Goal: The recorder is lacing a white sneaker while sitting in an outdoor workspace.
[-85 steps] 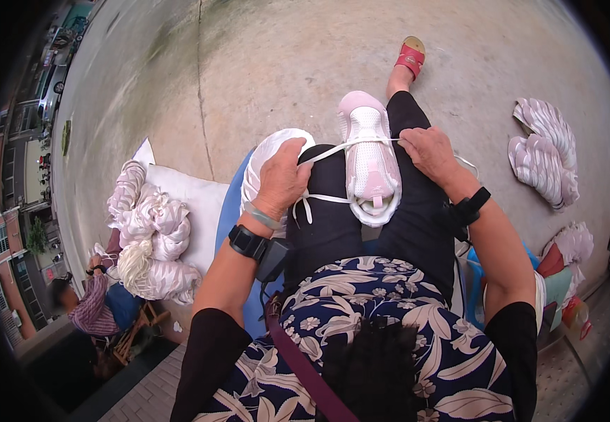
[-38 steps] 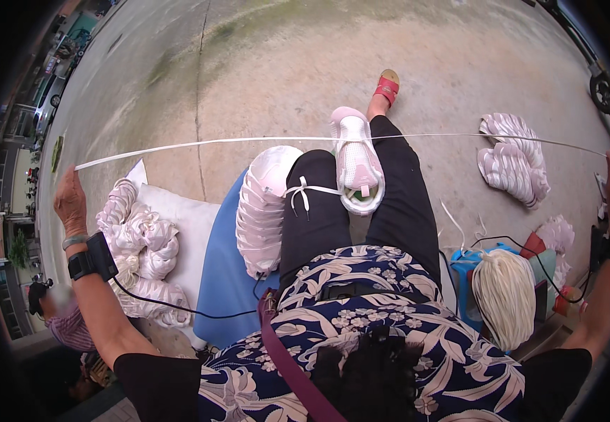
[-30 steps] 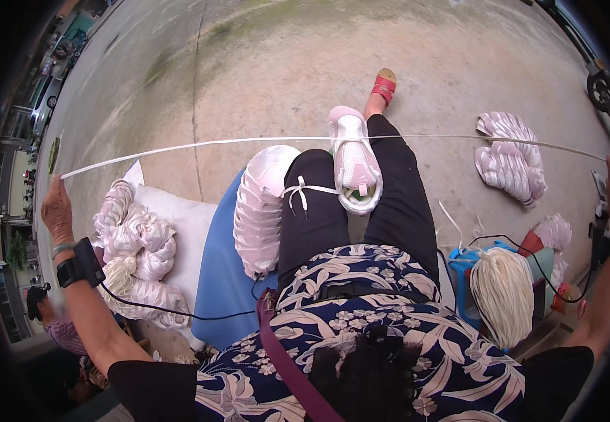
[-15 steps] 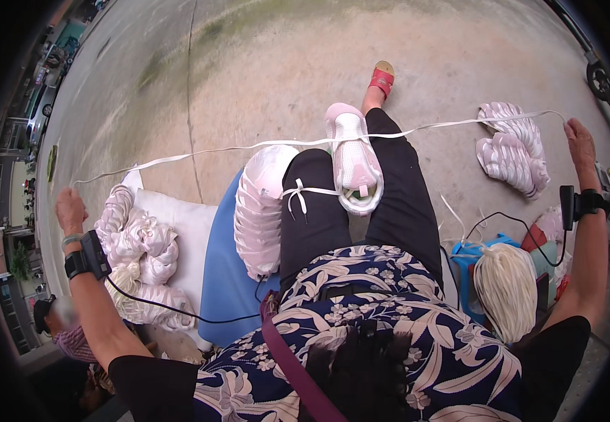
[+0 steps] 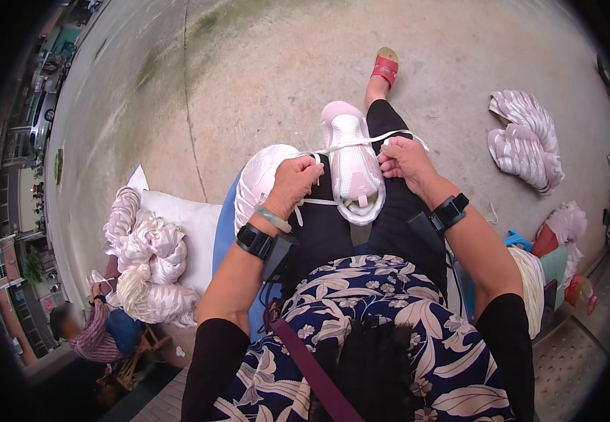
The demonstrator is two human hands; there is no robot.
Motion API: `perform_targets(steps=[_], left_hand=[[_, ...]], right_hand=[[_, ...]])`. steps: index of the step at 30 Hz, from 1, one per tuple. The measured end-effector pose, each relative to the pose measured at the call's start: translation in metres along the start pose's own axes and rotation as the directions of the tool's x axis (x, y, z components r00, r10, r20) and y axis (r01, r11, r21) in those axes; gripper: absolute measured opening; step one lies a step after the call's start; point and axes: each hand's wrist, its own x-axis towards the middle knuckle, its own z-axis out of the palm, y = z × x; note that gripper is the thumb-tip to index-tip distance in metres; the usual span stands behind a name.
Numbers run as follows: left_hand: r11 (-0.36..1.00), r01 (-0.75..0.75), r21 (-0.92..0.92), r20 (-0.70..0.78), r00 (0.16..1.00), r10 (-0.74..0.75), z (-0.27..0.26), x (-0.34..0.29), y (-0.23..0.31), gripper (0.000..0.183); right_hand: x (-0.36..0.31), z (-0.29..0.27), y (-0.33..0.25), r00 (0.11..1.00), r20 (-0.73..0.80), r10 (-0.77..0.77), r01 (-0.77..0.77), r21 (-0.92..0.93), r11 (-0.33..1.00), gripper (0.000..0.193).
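- The shoe (image 5: 355, 169) is lying on the legs (image 5: 401, 226), between left hand (image 5: 291, 181) and right hand (image 5: 406, 162).
- A lace (image 5: 394, 133) is crossing it.
- Bundles (image 5: 153, 237) are lying left, on a sheet (image 5: 204, 219).
- Stacks (image 5: 523, 151) are resting right, on the ground (image 5: 284, 77).

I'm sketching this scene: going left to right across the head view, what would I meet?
Parked car → pale bundles → left hand → pink-and-white shoe → right hand → pink-and-white stacks.
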Motion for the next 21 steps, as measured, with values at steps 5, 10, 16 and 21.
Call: perform_targets(steps=[5, 10, 16, 21], left_hand=[[0.990, -0.014, -0.142, -0.084, 0.997, 0.002, 0.031, 0.013, 0.003, 0.017], [0.952, -0.010, -0.306, -0.150, 0.988, -0.038, 0.034, 0.018, -0.001, 0.016], [0.905, -0.084, -0.418, -0.181, 0.983, 0.007, 0.030, 0.023, -0.007, 0.015], [0.908, -0.082, -0.411, -0.142, 0.989, 0.025, 0.026, 0.020, -0.010, 0.013]], right_hand=[[0.021, 0.015, 0.001, 0.996, 0.062, -0.066, 0.062, 0.066, 0.996, 0.007], [0.028, 0.018, 0.003, 0.993, 0.062, -0.096, 0.094, 0.029, 0.995, 0.007], [0.031, 0.018, 0.006, 0.991, 0.044, -0.126, 0.125, 0.020, 0.992, 0.006], [0.031, 0.019, 0.008, 0.985, 0.053, -0.166, 0.170, -0.064, 0.983, 0.006]])
